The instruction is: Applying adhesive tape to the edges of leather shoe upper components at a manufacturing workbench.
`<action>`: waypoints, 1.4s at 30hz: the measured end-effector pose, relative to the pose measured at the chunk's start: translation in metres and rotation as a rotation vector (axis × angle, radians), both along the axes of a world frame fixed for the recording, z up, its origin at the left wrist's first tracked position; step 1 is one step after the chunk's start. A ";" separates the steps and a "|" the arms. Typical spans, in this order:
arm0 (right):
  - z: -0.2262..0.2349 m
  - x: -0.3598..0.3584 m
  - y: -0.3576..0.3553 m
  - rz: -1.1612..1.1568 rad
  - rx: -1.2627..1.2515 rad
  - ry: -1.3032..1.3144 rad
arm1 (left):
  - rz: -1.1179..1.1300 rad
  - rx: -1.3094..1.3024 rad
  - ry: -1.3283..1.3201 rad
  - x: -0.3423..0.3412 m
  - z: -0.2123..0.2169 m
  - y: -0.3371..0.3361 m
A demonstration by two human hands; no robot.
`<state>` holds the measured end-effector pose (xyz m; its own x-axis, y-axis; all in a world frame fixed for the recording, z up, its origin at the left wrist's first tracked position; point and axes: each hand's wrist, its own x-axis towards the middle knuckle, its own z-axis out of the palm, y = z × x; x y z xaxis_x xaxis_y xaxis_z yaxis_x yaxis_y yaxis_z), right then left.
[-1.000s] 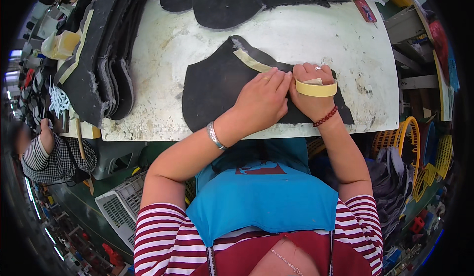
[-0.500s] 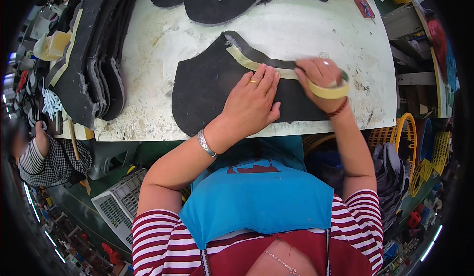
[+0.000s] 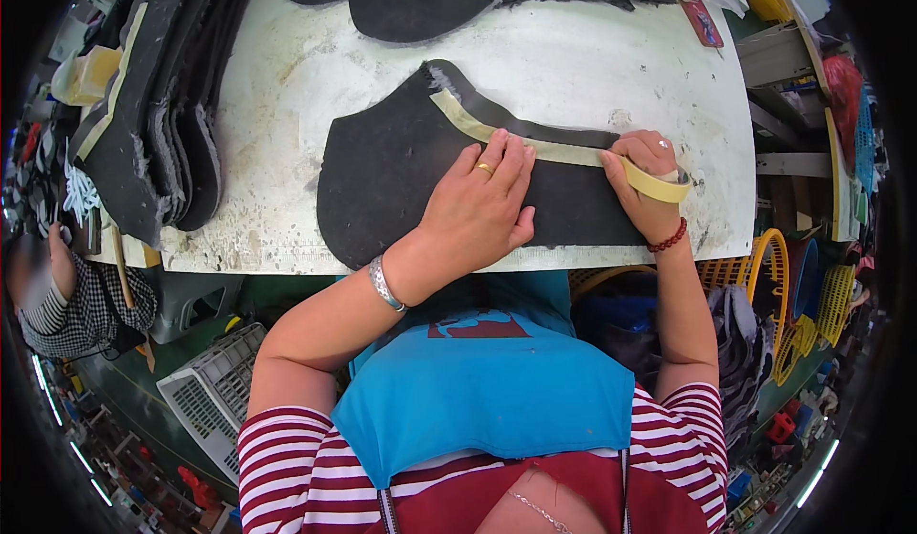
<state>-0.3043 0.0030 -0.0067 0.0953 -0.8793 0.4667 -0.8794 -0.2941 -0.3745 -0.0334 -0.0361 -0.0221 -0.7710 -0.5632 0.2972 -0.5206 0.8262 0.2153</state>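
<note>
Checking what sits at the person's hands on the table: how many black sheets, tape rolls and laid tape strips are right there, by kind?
Black foam sheet under the left hand: 1
Yellowish tape roll in the right hand: 1
Tape strip laid along the sheet's upper edge: 1
Total: 3

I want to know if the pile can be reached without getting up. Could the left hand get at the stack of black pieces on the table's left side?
Probably yes: the left hand lies flat on the black piece, and only bare table separates it from the stack.
</note>
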 end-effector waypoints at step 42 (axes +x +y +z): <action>-0.003 -0.017 0.006 -0.039 0.064 0.070 | -0.122 -0.076 0.032 -0.047 -0.004 0.005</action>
